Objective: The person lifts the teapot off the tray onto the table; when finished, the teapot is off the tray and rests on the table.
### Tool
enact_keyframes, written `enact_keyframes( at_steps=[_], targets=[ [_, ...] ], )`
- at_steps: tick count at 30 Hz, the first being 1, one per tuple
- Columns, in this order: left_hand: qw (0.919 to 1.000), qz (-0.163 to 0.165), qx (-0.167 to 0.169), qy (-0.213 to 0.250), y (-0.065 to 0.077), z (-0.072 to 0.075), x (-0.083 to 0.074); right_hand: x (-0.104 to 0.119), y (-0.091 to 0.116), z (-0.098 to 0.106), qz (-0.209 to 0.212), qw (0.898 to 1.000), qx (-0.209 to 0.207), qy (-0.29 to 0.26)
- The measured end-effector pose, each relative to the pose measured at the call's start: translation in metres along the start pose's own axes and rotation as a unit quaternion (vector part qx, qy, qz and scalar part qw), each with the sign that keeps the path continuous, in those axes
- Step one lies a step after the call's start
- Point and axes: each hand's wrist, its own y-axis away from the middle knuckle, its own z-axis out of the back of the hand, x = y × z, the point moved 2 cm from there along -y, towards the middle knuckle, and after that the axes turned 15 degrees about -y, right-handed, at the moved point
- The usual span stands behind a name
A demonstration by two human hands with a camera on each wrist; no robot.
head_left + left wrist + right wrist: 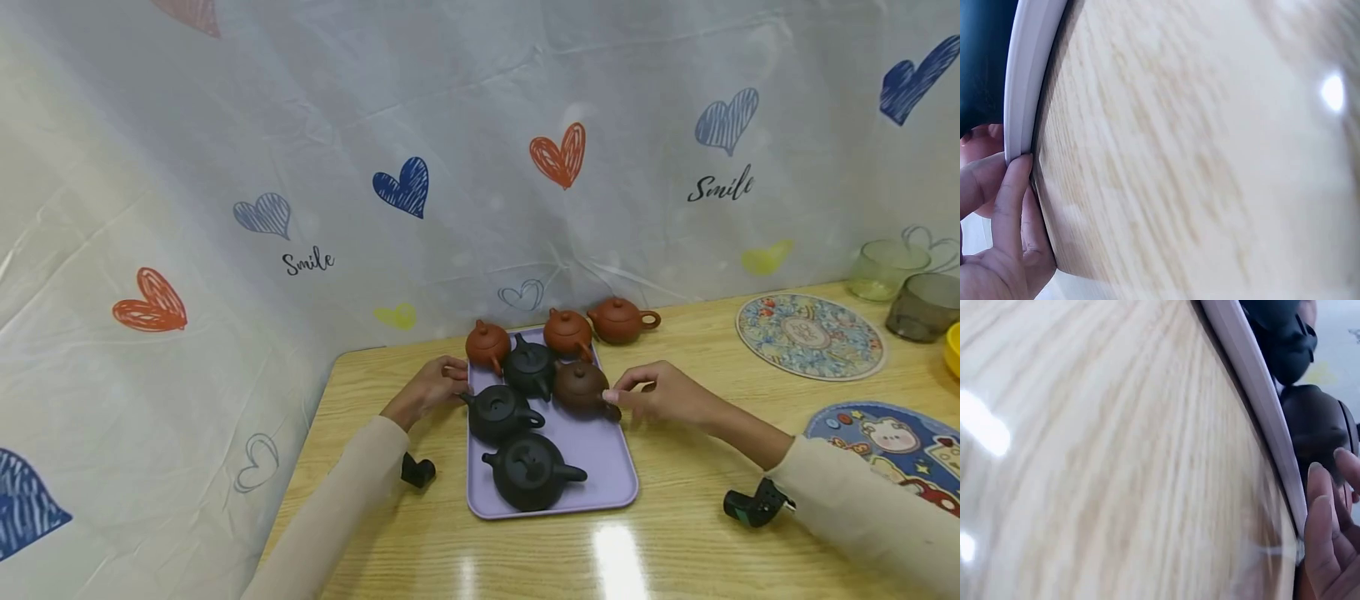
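A lilac tray (600, 454) bears several small teapots. At its left rim my left hand (431, 387) pinches the edge between thumb and finger, close beside a black teapot (497, 414). My right hand (663, 396) has its thumb and fingertips at the handle of a dark brown teapot (581, 387) on the tray's right side; the handle is partly hidden by the fingers. Two more black teapots, one in the middle (528, 368) and one at the front (528, 473), stand on the tray. Red-brown teapots (487, 343) occupy the far end.
Behind the tray's right corner, another red-brown teapot (618, 321) stands on the wooden table. To the right lie a round patterned mat (810, 335) and a blue mat (892, 446). Two cups, one green (888, 271) and one grey (924, 308), are at the far right. A hanging cloth (480, 208) borders the table.
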Motion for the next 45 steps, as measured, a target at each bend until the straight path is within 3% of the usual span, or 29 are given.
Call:
enact_keyframes(
  at_steps=[7,14,25,31,45],
  targets=[
    [1.0,0.001,-0.003,-0.003,-0.001,0.0,0.0,-0.004,-0.003,-0.011,-0.013,1.0,-0.002,0.002],
    [1.0,-0.001,-0.001,-0.009,-0.002,0.0,0.001,-0.002,-0.001,-0.015,-0.019,0.999,-0.031,0.011],
    [0.9998,0.003,0.0,-0.017,-0.002,0.001,0.001,0.001,0.004,-0.022,-0.005,0.998,-0.062,0.03],
    [0.9998,0.004,0.002,-0.017,-0.003,0.0,0.003,0.004,0.011,-0.022,-0.015,0.996,-0.087,0.001],
    [0.9998,0.0,0.0,-0.019,-0.001,0.0,0.001,0.001,0.019,-0.018,-0.047,0.99,-0.103,-0.082]
  ],
)
